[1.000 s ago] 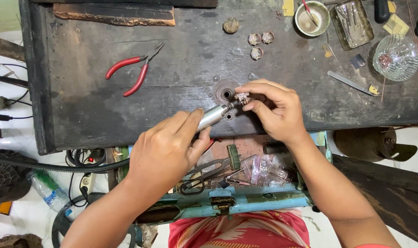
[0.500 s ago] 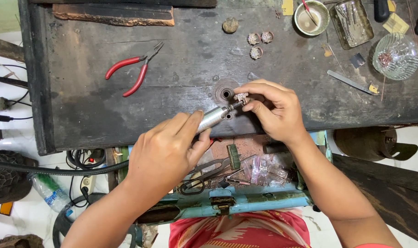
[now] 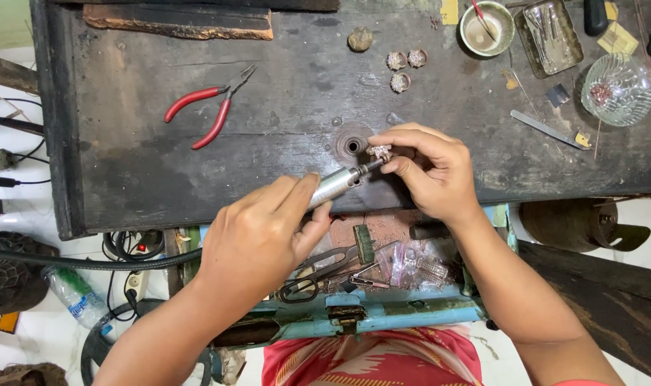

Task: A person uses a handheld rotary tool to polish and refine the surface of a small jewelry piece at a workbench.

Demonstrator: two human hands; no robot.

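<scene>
My left hand (image 3: 261, 236) grips a silver rotary handpiece (image 3: 336, 184) whose tip points up and right. The tip touches a small silvery ornate piece (image 3: 379, 151) pinched between the thumb and fingers of my right hand (image 3: 429, 171). Both hands hover over the front edge of a dark worn workbench (image 3: 125, 179), beside a round hole (image 3: 352, 146) in its top.
Red-handled pliers (image 3: 207, 114) lie at the left of the bench. Three small ornate pieces (image 3: 404, 68) sit at the back, with a metal bowl (image 3: 486, 28), a tray (image 3: 550, 36) and a glass dish (image 3: 618, 89). A drawer (image 3: 368, 275) with scissors and tools hangs below the bench.
</scene>
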